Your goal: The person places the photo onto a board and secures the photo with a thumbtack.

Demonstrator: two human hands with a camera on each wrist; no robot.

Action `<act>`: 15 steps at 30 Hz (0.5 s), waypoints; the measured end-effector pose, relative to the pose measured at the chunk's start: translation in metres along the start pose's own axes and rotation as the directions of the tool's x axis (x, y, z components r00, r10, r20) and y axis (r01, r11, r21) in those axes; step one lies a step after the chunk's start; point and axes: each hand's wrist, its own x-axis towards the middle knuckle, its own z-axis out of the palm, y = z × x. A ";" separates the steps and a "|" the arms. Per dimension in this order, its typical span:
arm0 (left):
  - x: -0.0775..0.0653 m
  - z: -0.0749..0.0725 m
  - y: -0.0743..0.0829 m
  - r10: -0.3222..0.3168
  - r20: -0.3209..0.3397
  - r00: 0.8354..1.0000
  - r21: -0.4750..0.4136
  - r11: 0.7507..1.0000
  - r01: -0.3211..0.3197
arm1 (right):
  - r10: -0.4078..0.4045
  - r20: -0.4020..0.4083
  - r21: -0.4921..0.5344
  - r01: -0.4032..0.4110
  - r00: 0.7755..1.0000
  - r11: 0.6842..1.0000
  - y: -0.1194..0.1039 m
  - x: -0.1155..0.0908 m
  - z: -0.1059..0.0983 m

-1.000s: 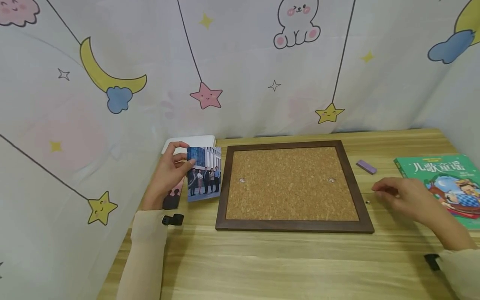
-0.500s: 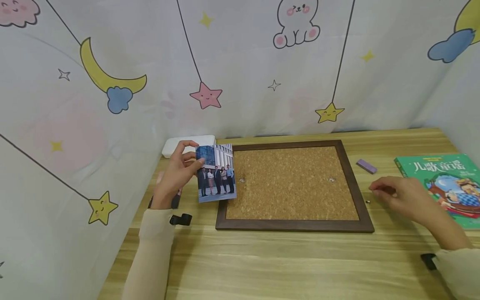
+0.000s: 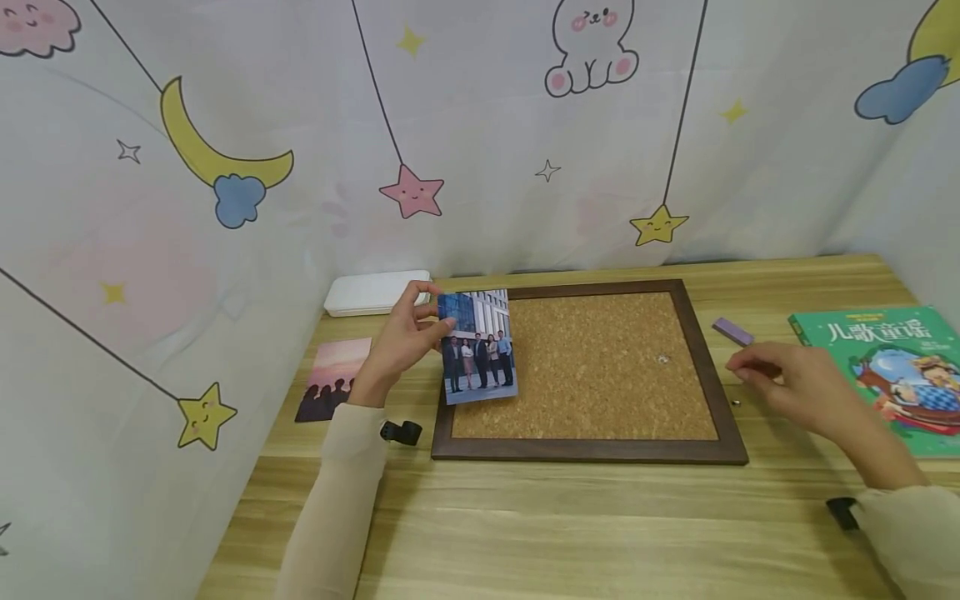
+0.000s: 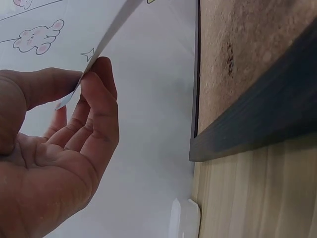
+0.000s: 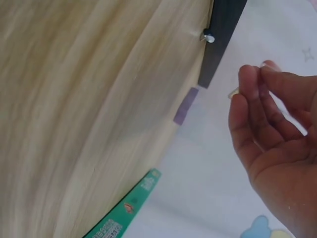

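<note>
1. Near the left edge of the table (image 3: 525, 525), a photo with a pink sky (image 3: 330, 375) is laid flat; its right side is partly covered by the hand and wrist.
2. In the far left corner of the table, a white case (image 3: 375, 293) is placed.
3. By the left hand (image 3: 405, 337), a group photo (image 3: 480, 358) is pinched at its left edge: the thumb is put on the front, the index finger behind. The photo is held upright over the left side of the corkboard, and its visible part is seen apart from the board in the left wrist view.
4. The corkboard (image 3: 592, 375), with dark frame, is set nearer to the far edge of the table. In its right part, a shiny spot (image 3: 662, 359) can be seen.
5. Just beyond the right side of the frame, a purple block (image 3: 732, 332) is found, and nearer to the front edge, a small metal piece (image 3: 736, 402).
6. The right hand (image 3: 802, 387) is held beside these, with thumb and index fingertips brought together; whether something is pinched cannot be told.
7. Toward the right edge of the table, a green book (image 3: 892, 375) is laid, cover up.
</note>
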 end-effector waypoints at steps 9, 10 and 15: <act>0.013 0.021 0.004 0.002 0.042 0.999 -0.043 0.999 0.000 | -0.012 -0.010 0.039 0.012 1.000 0.999 -0.004 0.010 0.006; 0.014 0.023 0.005 0.001 0.046 0.999 -0.042 0.999 0.001 | -0.012 -0.012 0.044 0.012 1.000 0.999 -0.004 0.011 0.006; 0.021 0.036 0.006 0.020 0.078 0.997 -0.049 0.999 -0.016 | 0.002 -0.010 0.051 -0.001 1.000 0.999 -0.008 0.015 0.009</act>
